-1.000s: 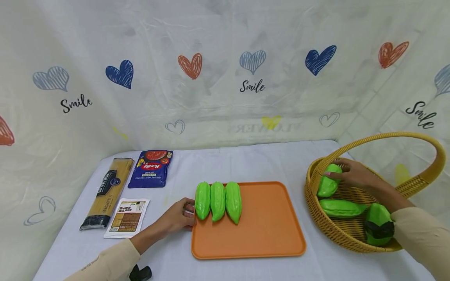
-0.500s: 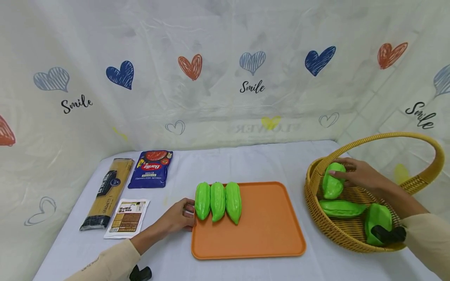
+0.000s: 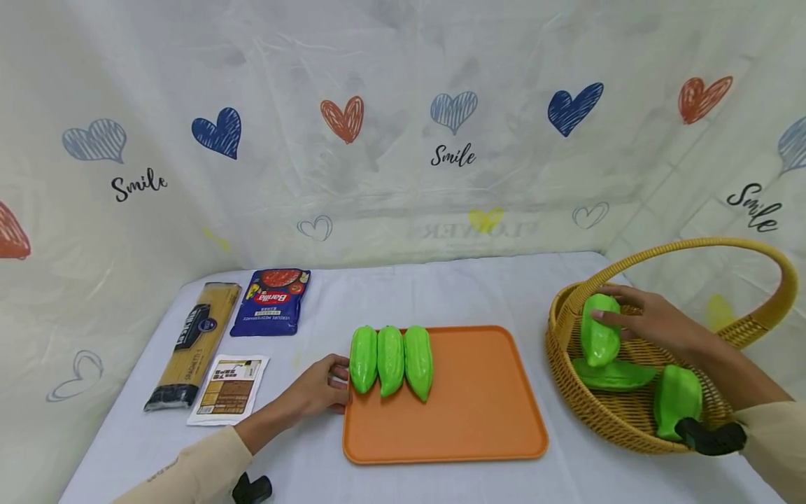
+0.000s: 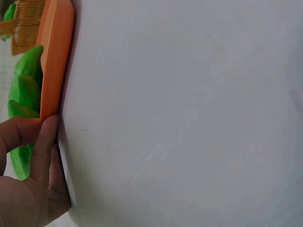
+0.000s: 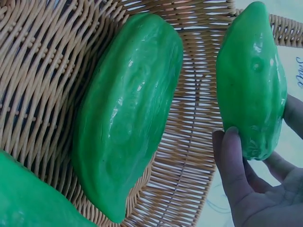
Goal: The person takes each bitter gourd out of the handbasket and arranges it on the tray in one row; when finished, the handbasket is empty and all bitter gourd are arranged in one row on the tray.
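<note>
In the head view my left hand pinches the left rim of an orange tray. The left wrist view shows its thumb and fingers at the tray's rim. Three glossy green gourds lie side by side on the tray's left part. My right hand holds another green gourd upright inside the wicker basket, its fingers and thumb round one end in the right wrist view. Two more gourds lie in the basket, one crosswise and one near the front.
The basket's tall handle arches over the right forearm. At the left lie a spaghetti pack, a blue Barilla pouch and a white-and-brown packet. A white curtain with printed hearts hangs behind the table.
My right hand has shifted the held gourd slightly to the right within the basket and turned it more upright. My left hand and the tray have stayed in place.
</note>
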Tool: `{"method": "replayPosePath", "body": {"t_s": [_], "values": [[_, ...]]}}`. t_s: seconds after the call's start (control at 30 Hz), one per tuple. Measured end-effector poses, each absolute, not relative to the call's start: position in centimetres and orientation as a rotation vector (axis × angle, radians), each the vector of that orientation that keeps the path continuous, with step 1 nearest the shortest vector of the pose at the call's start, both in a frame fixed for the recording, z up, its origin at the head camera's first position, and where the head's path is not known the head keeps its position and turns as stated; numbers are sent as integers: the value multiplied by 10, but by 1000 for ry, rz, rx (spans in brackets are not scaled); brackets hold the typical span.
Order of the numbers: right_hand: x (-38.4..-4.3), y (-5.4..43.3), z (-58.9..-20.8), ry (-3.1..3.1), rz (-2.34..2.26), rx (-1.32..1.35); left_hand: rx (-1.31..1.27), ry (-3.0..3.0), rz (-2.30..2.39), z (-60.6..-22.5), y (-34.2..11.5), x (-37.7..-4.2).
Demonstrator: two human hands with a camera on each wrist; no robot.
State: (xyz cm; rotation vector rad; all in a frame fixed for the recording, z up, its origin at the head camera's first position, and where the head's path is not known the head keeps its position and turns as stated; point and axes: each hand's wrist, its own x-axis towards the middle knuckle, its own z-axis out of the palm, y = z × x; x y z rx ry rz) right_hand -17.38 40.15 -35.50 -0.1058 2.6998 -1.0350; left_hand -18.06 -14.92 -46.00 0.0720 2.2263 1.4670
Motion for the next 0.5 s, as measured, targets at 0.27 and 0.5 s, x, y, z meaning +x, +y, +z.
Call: {"method": "replayPosePath", "body": {"t_s": [0.27, 0.5], "values": [[-161, 404, -347, 2713, -1061, -177, 71, 2234, 1448, -459, -147, -181], [-155, 402, -341, 2707, -1051, -254, 56, 2257, 1439, -459, -148, -180]]}}
